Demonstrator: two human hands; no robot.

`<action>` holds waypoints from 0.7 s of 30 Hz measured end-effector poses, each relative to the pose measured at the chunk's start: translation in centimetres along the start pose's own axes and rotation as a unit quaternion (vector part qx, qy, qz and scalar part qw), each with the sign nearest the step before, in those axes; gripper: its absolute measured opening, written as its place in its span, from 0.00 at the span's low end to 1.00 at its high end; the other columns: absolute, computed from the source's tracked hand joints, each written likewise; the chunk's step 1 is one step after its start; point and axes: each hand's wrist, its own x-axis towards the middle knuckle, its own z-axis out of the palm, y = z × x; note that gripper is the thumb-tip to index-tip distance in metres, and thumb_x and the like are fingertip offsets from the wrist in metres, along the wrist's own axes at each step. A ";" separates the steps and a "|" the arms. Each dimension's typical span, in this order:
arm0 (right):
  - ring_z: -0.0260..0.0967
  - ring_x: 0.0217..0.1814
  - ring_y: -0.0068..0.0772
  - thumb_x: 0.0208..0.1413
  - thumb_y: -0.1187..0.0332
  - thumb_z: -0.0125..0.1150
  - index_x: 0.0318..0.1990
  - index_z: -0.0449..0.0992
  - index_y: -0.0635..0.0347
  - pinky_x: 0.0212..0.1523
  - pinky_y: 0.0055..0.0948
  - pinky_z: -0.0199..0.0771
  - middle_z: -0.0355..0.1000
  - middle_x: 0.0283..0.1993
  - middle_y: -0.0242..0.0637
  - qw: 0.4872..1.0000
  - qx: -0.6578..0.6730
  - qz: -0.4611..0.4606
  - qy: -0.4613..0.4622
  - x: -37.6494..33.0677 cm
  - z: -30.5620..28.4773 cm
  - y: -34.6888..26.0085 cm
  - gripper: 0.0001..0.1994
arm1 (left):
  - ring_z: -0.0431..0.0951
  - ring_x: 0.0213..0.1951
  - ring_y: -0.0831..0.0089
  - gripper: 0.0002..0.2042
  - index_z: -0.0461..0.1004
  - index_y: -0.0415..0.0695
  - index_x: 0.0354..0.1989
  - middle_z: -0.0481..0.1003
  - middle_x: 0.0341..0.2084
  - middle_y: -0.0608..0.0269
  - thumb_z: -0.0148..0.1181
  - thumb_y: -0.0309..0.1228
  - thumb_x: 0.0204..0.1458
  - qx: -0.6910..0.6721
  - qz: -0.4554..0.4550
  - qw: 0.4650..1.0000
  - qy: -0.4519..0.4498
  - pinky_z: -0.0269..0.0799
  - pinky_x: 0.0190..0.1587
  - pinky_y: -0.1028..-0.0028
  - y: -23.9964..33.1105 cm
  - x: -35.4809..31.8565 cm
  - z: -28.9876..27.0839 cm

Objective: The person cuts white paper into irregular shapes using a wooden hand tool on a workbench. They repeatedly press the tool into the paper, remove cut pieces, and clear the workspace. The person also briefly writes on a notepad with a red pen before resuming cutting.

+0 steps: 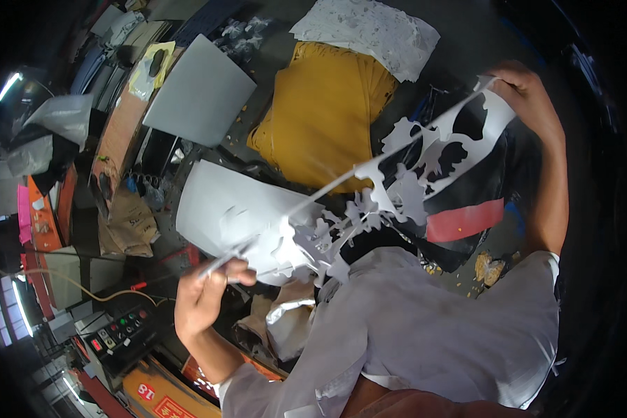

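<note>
Both hands clamped on the white die-cut waste sheet, left hand pinching the near corner, right hand the far end, stretching it taut in the air above the stack of white sheets, probably to keep the flimsy lattice from tangling.

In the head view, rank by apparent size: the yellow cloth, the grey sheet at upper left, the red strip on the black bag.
Largest to smallest:
1. Yellow cloth
2. Grey sheet, somewhat smaller
3. Red strip, clearly smallest
</note>
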 end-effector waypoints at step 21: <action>0.80 0.50 0.56 0.59 0.62 0.61 0.49 0.86 0.53 0.55 0.49 0.78 0.82 0.45 0.53 0.839 -0.378 0.101 0.379 42.7 -18.6 39.0 0.14 | 0.78 0.35 0.73 0.21 0.83 0.42 0.48 0.85 0.35 0.56 0.52 0.48 0.72 0.212 0.282 0.924 0.149 0.75 0.41 0.70 13.1 60.0 4.4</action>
